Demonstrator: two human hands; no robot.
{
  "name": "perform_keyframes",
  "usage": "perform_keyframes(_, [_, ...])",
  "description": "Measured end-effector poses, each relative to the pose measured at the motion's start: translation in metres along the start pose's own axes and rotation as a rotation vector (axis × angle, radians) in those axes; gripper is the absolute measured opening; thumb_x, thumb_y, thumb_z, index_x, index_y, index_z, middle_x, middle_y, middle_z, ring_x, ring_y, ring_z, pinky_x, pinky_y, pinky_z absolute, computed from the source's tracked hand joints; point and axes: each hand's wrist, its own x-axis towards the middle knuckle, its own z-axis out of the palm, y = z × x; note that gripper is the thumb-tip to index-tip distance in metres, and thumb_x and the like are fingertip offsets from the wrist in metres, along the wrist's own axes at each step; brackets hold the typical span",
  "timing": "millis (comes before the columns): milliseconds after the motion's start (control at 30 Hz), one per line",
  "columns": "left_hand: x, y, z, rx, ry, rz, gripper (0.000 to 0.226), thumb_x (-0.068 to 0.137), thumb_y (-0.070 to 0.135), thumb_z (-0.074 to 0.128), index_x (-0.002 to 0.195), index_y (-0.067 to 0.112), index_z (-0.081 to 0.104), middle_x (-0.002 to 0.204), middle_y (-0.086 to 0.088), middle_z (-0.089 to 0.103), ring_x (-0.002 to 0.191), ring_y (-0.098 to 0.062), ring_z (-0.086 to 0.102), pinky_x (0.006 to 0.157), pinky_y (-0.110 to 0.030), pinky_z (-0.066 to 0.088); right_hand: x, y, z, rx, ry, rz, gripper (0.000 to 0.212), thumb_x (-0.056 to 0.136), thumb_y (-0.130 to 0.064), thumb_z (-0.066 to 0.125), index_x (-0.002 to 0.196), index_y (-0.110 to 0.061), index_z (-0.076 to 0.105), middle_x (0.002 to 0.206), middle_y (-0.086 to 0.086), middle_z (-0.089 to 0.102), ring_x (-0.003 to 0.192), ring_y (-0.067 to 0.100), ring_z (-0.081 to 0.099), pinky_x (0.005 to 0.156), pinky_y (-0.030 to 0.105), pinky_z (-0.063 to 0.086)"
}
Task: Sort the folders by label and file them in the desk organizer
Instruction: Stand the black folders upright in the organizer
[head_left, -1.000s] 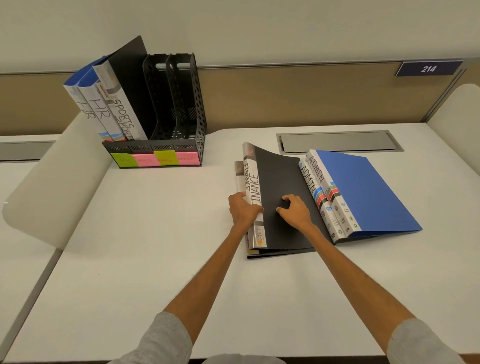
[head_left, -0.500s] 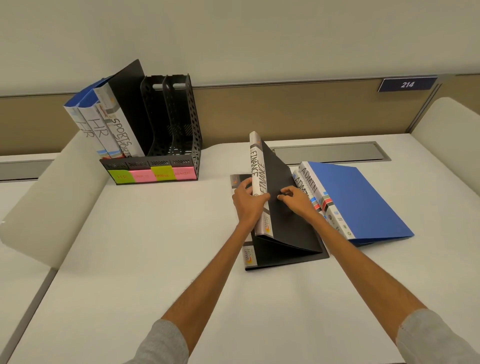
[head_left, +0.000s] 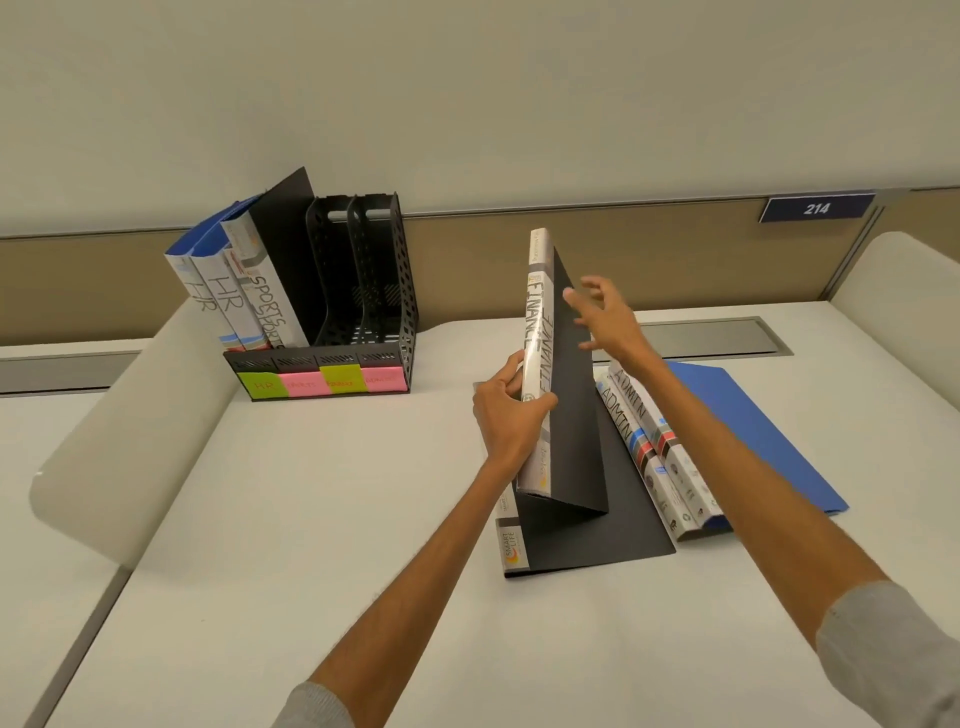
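The finance folder (head_left: 540, 364) is gripped at its spine by the left hand (head_left: 506, 415) and held upright mid-desk (right hand (head_left: 605, 322) open beside its cover). A carry toward ten o'clock is called for, into the matching slot of the organizer (head_left: 384, 291).

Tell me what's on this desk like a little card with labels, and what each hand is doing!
Left hand: left hand grips the white spine of the black FINANCE folder, held nearly upright
Right hand: right hand open, fingers spread, beside that folder's cover
Underneath: another black folder lying flat on the white desk
Beside it: blue ADMIN folders lying flat
Organizer: black perforated desk organizer; blue HR folders and SPORTS folder stand at its left end
Front labels: green, pink and yellow sticky notes
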Motion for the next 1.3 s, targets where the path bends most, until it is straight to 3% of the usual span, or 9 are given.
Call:
perform_keyframes(167, [-0.001, 0.01, -0.009, 0.018, 0.006, 0.099, 0.067, 0.072, 0.022, 0.076, 0.136, 0.026, 0.055, 0.122, 0.027, 0.059, 0.087, -0.003, 0.067, 0.069, -0.017, 0.058, 0.029, -0.081, -0.001, 0.033, -0.057, -0.112, 0.054, 0.093, -0.045, 0.058, 0.14, -0.026, 0.039, 0.142, 0.01, 0.041, 0.118, 0.03, 0.055, 0.074, 0.052, 0.06])
perform_keyframes(333, [0.01, 0.012, -0.035, 0.027, 0.038, 0.163, 0.064, 0.075, 0.018, 0.074, 0.133, 0.036, 0.054, 0.102, 0.054, 0.052, 0.089, 0.011, 0.064, 0.068, -0.014, 0.056, 0.043, -0.123, 0.014, -0.021, -0.116, -0.123, 0.049, 0.091, -0.037, 0.063, 0.136, -0.031, 0.044, 0.131, 0.008, 0.049, 0.1, 0.023, 0.064, 0.062, 0.048, 0.062])
perform_keyframes(567, [0.02, 0.006, -0.075, -0.009, 0.102, 0.198, 0.062, 0.078, 0.023, 0.074, 0.13, 0.046, 0.049, 0.122, 0.018, 0.065, 0.09, -0.01, 0.07, 0.069, -0.026, 0.061, 0.061, -0.159, 0.05, -0.092, -0.142, -0.1, 0.052, 0.083, -0.029, 0.074, 0.129, -0.017, 0.054, 0.116, 0.009, 0.063, 0.083, 0.027, 0.072, 0.059, 0.045, 0.062])
perform_keyframes(700, [0.031, 0.002, -0.1, 0.0, 0.131, 0.256, 0.064, 0.078, 0.022, 0.071, 0.129, 0.052, 0.047, 0.116, 0.016, 0.068, 0.085, -0.014, 0.071, 0.067, -0.024, 0.06, 0.062, -0.185, 0.081, -0.173, -0.126, -0.182, 0.041, 0.078, -0.019, 0.078, 0.114, -0.006, 0.062, 0.099, 0.012, 0.07, 0.067, 0.026, 0.074, 0.06, 0.042, 0.062])
perform_keyframes(833, [0.049, -0.001, -0.129, -0.001, 0.115, 0.297, 0.059, 0.08, 0.014, 0.069, 0.134, 0.031, 0.053, 0.118, 0.007, 0.068, 0.091, -0.017, 0.071, 0.073, -0.03, 0.061, 0.062, -0.218, 0.109, -0.135, -0.054, -0.282, 0.023, 0.069, -0.007, 0.079, 0.09, -0.001, 0.07, 0.082, 0.012, 0.072, 0.058, 0.022, 0.072, 0.053, 0.04, 0.061])
perform_keyframes(967, [0.069, -0.003, -0.154, 0.022, 0.125, 0.304, 0.062, 0.079, 0.015, 0.069, 0.138, 0.026, 0.052, 0.119, 0.017, 0.066, 0.092, -0.011, 0.069, 0.074, -0.026, 0.06, 0.06, -0.254, 0.137, -0.071, -0.015, -0.395, 0.022, 0.066, -0.006, 0.078, 0.086, -0.001, 0.071, 0.08, 0.008, 0.071, 0.057, 0.02, 0.071, 0.048, 0.038, 0.06])
perform_keyframes(1067, [0.075, -0.019, -0.171, 0.089, 0.155, 0.249, 0.065, 0.082, 0.013, 0.071, 0.142, 0.022, 0.049, 0.125, 0.006, 0.066, 0.097, -0.008, 0.069, 0.076, -0.03, 0.061, 0.055, -0.278, 0.156, -0.065, 0.029, -0.491, 0.026, 0.067, -0.01, 0.077, 0.091, -0.001, 0.074, 0.084, 0.006, 0.072, 0.06, 0.019, 0.071, 0.045, 0.037, 0.058])
perform_keyframes(1200, [0.07, -0.044, -0.191, 0.228, 0.283, 0.23, 0.062, 0.082, 0.017, 0.073, 0.14, 0.024, 0.05, 0.104, 0.026, 0.063, 0.072, -0.004, 0.064, 0.067, -0.027, 0.061, 0.051, -0.308, 0.173, -0.002, 0.051, -0.574, 0.031, 0.068, -0.012, 0.076, 0.098, -0.002, 0.074, 0.088, 0.005, 0.072, 0.064, 0.016, 0.071, 0.043, 0.035, 0.058])
perform_keyframes(1300, [0.071, -0.052, -0.202, 0.264, 0.343, 0.295, 0.06, 0.082, 0.021, 0.071, 0.139, 0.019, 0.051, 0.083, 0.011, 0.072, 0.05, -0.017, 0.056, 0.049, -0.031, 0.054, 0.052, -0.323, 0.186, 0.051, 0.04, -0.617, 0.031, 0.068, -0.012, 0.074, 0.098, -0.003, 0.074, 0.086, 0.006, 0.073, 0.065, 0.017, 0.072, 0.044, 0.035, 0.058])
